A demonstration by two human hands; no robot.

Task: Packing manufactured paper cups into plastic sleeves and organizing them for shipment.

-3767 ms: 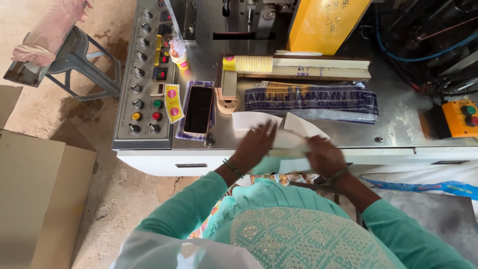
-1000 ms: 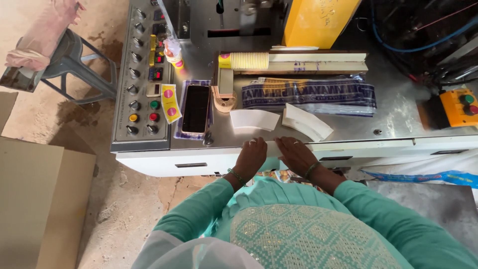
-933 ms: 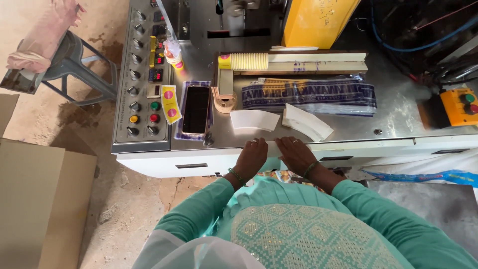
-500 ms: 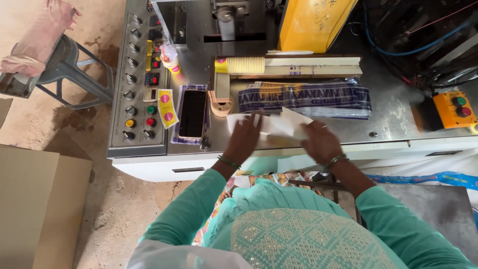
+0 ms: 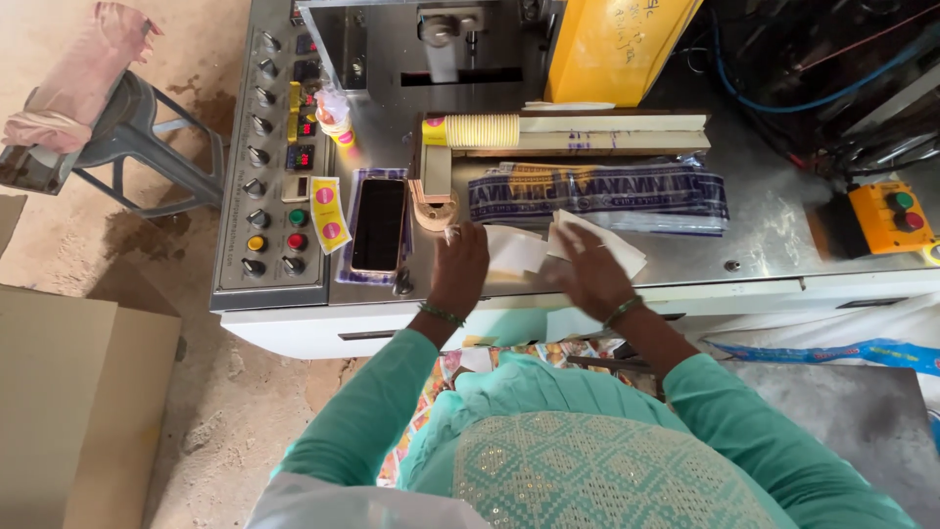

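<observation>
Head view: my left hand (image 5: 458, 266) is down flat on the steel table (image 5: 774, 240), fingers spread over the left white sheet (image 5: 521, 250), pressing it, not clenched. My right hand (image 5: 590, 272) lies on the right white sheet (image 5: 612, 245), fingers loose and a bit blurred; can't tell if it pinches the sheet or just rests on it. The two sheets sit side by side near the table's front edge, touching or overlapping between my hands.

Just behind the sheets: a blue printed plastic pack (image 5: 597, 193) lying lengthwise. Behind that, a long cream strip w/ a yellow ribbed roll (image 5: 470, 130) at its left end. A small tan ring (image 5: 436, 212) sits just above my left hand.

Left of my left hand: a dark phone (image 5: 378, 224) lying flat, then a control panel (image 5: 269, 176) w/ knobs and coloured buttons. A yellow hopper (image 5: 617, 44) stands at the back. Far right: an orange switch box (image 5: 889, 214). On the floor at left: a grey stool (image 5: 127, 147) w/ a pink cloth (image 5: 83, 83) on it, and a cardboard box (image 5: 69, 402).
</observation>
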